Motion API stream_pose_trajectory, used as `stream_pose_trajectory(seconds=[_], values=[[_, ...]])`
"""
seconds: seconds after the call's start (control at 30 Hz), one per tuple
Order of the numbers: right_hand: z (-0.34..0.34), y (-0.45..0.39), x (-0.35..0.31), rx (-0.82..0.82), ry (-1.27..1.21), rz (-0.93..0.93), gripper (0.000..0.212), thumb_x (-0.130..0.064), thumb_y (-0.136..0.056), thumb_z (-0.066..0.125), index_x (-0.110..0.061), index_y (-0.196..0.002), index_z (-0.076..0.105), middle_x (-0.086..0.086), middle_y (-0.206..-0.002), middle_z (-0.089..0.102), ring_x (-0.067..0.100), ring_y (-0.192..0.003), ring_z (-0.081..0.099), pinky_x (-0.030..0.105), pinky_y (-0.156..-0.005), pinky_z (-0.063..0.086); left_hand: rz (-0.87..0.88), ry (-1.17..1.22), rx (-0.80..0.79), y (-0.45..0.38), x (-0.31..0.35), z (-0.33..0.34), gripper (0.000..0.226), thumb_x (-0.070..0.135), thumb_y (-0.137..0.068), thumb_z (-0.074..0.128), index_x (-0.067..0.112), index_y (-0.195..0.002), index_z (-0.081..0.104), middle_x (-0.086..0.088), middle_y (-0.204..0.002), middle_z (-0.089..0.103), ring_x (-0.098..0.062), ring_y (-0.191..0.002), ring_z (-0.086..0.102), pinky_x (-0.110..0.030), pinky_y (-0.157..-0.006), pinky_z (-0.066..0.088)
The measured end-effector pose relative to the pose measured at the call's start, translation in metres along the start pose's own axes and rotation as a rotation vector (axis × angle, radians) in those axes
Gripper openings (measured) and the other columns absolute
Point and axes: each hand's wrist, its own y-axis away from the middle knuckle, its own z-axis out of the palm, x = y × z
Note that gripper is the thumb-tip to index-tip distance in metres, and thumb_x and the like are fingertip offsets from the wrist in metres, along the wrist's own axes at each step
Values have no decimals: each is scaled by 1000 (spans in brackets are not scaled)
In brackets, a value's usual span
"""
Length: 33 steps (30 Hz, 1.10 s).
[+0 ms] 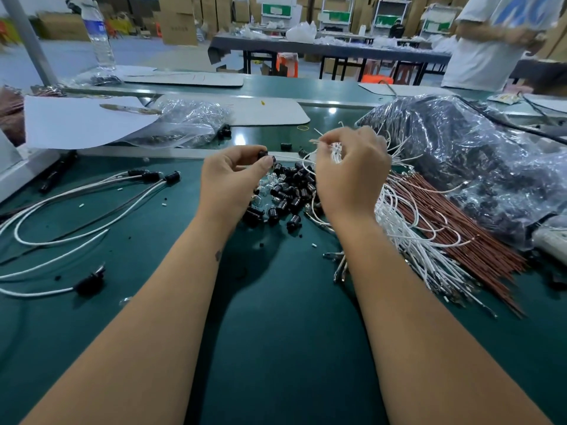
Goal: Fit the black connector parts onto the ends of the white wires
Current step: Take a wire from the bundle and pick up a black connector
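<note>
My left hand (233, 173) pinches one black connector part (262, 154) between thumb and fingers above a heap of loose black connectors (288, 191) on the green table. My right hand (349, 170) grips a bunch of white wires (399, 222), with one wire end pinched at the fingertips near the connector. The bunch fans out toward the lower right. Finished white wires with black connectors on their ends (153, 176) lie at the left.
Reddish-brown wires (460, 228) lie beside the white bunch. A large plastic bag of black parts (478, 154) fills the right side. A smaller clear bag (187, 124), white sheets (79, 121) and a water bottle (98, 35) stand behind. A person stands at the far right.
</note>
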Motion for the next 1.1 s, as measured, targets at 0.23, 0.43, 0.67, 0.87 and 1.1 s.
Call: stream_pose_trajectory(seconds=[0.23,0.43,0.67,0.87,1.1], values=[[-21,-72,25,-75,-419,229,29,-1,-94,48,-22,-108,63,0,-85,67,7,-67,61,18,-60,53,-18,-43,46,-4,-5,3,11,16,-88,69,27,-89,69,5,-81,71,-1,-69,61,-19,-70,55],[4,-129,76,-117,-137,385,37,5,-89,43,-10,-112,67,10,-97,68,9,-66,58,20,-51,45,-44,-72,55,-9,-16,10,11,21,-89,68,21,-99,72,10,-85,72,2,-76,64,-10,-68,48],[39,-138,114,-551,416,322,45,8,-86,39,-2,-129,48,14,-109,52,25,-90,54,35,-75,49,-36,-183,-20,-8,-19,14,7,25,-87,69,30,-92,70,18,-77,70,8,-73,62,-2,-63,44],[45,-148,132,-649,558,346,14,6,-89,40,5,-94,52,15,-91,50,24,-74,50,35,-72,49,-42,-166,-31,-10,-20,14,6,25,-87,69,30,-90,71,21,-75,69,8,-73,62,-2,-64,44],[49,-145,134,-700,518,304,23,-7,-94,53,4,-111,66,17,-115,65,30,-104,62,42,-94,52,-30,-162,-42,-12,-20,12,6,26,-87,69,32,-88,70,22,-74,69,9,-71,62,-2,-61,42]])
